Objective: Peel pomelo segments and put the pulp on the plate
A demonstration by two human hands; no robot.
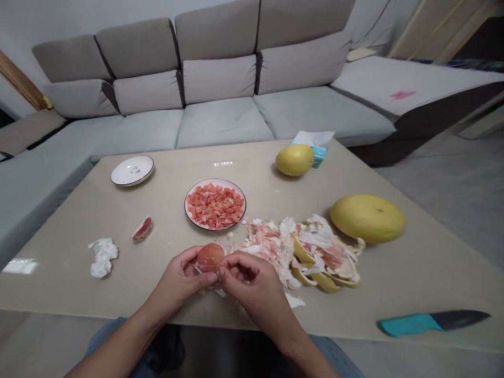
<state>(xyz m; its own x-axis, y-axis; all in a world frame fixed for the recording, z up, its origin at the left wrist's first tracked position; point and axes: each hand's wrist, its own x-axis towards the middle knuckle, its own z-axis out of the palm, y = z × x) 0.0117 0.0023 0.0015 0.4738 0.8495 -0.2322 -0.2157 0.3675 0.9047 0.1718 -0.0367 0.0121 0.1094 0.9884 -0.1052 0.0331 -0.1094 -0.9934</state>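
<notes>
A reddish pomelo segment (210, 257) is held up over the front of the table, its flesh largely bared. My left hand (181, 278) grips it from the left side, fingers behind and thumb in front. At the segment's lower right edge, my right hand (252, 281) pinches with thumb and forefinger; what lies between those fingertips is too small to make out. Just beyond both hands stands a plate (189, 218) heaped with pink pomelo pulp (216, 205). To the right of my right hand spreads a pile of torn membranes and yellow rind (307, 252).
Another pomelo segment (142, 229) and a crumpled tissue (103, 257) lie left. A white dish (132, 170) stands far left. Two whole pomelos, one larger (368, 218) and one smaller (295, 160), sit right, near a tissue pack (321, 155). A teal-handled knife (433, 321) lies front right.
</notes>
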